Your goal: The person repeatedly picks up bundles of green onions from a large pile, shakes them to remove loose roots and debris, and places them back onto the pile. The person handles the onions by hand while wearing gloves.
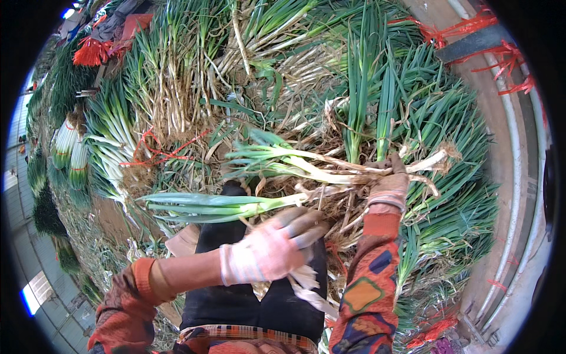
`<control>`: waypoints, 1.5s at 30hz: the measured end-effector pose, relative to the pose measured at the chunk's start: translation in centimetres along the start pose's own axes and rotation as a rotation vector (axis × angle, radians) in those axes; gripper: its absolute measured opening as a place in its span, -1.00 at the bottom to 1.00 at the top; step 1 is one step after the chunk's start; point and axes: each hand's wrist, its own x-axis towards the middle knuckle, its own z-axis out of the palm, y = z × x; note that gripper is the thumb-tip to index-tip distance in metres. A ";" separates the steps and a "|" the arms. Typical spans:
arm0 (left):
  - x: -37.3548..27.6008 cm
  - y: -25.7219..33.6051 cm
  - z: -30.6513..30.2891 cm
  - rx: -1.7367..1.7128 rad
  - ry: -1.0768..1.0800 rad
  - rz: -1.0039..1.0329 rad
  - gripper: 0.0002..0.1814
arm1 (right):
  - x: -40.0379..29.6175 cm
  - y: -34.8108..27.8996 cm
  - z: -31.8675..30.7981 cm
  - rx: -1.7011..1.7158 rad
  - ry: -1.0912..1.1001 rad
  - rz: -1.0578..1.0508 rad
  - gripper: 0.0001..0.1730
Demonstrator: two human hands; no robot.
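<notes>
My right hand (389, 181), in a soiled knit glove, grips several green onions (327, 175) near their root ends. Their leaves point left. Another green onion (261, 205) lies across just above my left hand, its lower stem reaching towards the held bunch. Blurred, my left hand (276, 248) is over my lap in a whitish glove, fingers pointing right. Pale peeled husks (305, 283) show right below its fingers; whether it holds them is unclear. Under the held stems are brown roots and more stalks (349, 217).
Green onions (460, 132) are heaped along the right, beside metal pipes (508, 119) tied with red plastic twine (508, 66). Unbundled stalks (172, 88) stand at the upper left. Tied bundles (78, 163) are farther left. Red twine (163, 155) and leaf scraps lie on the ground.
</notes>
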 end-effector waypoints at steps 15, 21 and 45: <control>-11.3 5.8 -0.1 -0.327 -1.009 -0.509 -0.61 | 2.7 -9.3 -0.7 -0.188 0.108 -0.108 -0.75; -13.1 3.0 5.9 0.179 -0.572 -0.416 -0.62 | -4.4 -9.1 4.7 -0.559 -0.156 -0.485 -0.70; -23.5 -0.4 0.6 -0.181 0.055 -1.152 -0.74 | -29.9 13.7 52.4 -0.825 -1.716 -1.531 -0.76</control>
